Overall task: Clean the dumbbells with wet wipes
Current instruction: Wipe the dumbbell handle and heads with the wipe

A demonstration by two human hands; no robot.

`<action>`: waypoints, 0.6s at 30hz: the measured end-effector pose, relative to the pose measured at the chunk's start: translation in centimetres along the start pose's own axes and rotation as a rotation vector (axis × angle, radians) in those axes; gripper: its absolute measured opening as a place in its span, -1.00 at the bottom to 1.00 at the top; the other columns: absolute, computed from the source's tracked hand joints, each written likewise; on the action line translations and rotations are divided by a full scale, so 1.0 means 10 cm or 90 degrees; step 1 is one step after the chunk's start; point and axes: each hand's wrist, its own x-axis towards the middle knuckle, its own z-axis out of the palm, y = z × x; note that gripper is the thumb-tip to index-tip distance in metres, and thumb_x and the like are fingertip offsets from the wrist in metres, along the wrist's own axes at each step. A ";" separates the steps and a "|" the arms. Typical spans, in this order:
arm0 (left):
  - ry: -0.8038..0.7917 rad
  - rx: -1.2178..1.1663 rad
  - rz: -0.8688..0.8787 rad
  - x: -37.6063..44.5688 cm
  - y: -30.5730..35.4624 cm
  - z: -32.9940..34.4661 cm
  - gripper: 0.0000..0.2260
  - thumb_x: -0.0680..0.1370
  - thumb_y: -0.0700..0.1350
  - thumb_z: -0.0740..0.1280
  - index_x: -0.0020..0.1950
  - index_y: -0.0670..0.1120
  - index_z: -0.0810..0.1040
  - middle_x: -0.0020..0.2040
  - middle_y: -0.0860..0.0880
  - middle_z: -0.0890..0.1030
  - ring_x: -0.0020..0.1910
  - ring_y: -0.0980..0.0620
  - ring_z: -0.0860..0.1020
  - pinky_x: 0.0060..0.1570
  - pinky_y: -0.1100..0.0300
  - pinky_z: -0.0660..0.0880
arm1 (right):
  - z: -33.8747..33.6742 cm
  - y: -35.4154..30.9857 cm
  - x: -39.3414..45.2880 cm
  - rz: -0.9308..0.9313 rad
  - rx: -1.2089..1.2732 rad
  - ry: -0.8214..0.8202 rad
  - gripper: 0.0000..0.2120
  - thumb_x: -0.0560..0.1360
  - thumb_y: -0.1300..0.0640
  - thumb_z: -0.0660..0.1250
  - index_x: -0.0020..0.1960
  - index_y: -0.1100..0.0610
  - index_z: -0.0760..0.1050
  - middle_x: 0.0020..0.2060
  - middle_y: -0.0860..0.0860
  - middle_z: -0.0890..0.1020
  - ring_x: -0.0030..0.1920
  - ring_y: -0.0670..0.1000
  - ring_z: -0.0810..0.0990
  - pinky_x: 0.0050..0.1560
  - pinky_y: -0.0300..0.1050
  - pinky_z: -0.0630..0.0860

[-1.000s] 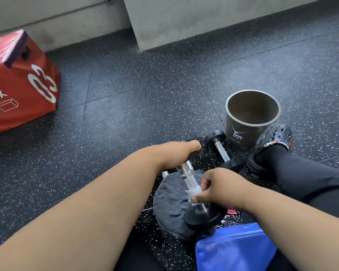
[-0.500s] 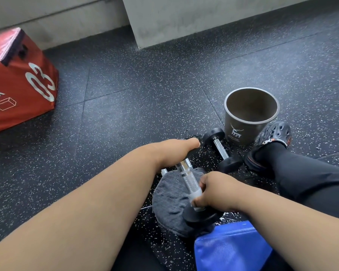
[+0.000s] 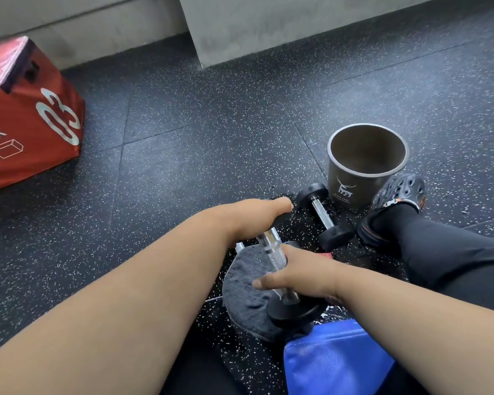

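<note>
Chrome-handled dumbbell (image 3: 273, 253) — gripped by both hands — slants away, far end leftward.

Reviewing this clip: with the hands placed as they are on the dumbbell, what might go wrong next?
1. The held dumbbell is tilted, its near head on the grey cloth. The left hand grips the far head, the right hand the chrome handle; a slip may drop it.
2. The second dumbbell lies loose beside the cup and shoe; a nudge might roll it.
3. No wipe is visible in either hand.
</note>
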 end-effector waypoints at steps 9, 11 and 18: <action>0.005 0.005 0.019 0.00 0.01 0.01 -0.70 0.61 0.32 0.20 0.02 0.12 0.50 0.02 0.05 0.54 -0.01 -0.01 0.45 0.26 -0.03 0.41 | 0.00 0.03 0.01 -0.040 -0.168 0.050 -0.72 0.39 0.16 0.50 0.07 -0.01 0.58 -0.10 -0.05 0.74 -0.05 0.04 0.73 0.03 -0.06 0.67; 0.009 0.008 0.010 -0.02 0.02 0.00 -0.67 0.61 0.33 0.20 -0.01 0.09 0.49 -0.03 0.03 0.55 -0.07 -0.03 0.45 0.19 -0.02 0.44 | -0.06 0.03 -0.01 -0.036 -0.194 0.022 -0.75 0.40 0.17 0.50 0.02 -0.01 0.56 -0.17 -0.09 0.71 -0.16 -0.02 0.70 -0.08 -0.10 0.66; 0.026 0.033 -0.006 -0.08 0.04 -0.01 -0.61 0.66 0.31 0.19 -0.08 0.02 0.50 -0.17 -0.02 0.50 -0.26 -0.05 0.39 -0.19 0.05 0.31 | -0.31 0.04 -0.06 0.004 -0.289 -0.046 -0.64 0.37 -0.05 0.66 -0.22 0.07 0.50 -0.40 -0.11 0.52 -0.37 -0.06 0.45 -0.31 -0.16 0.39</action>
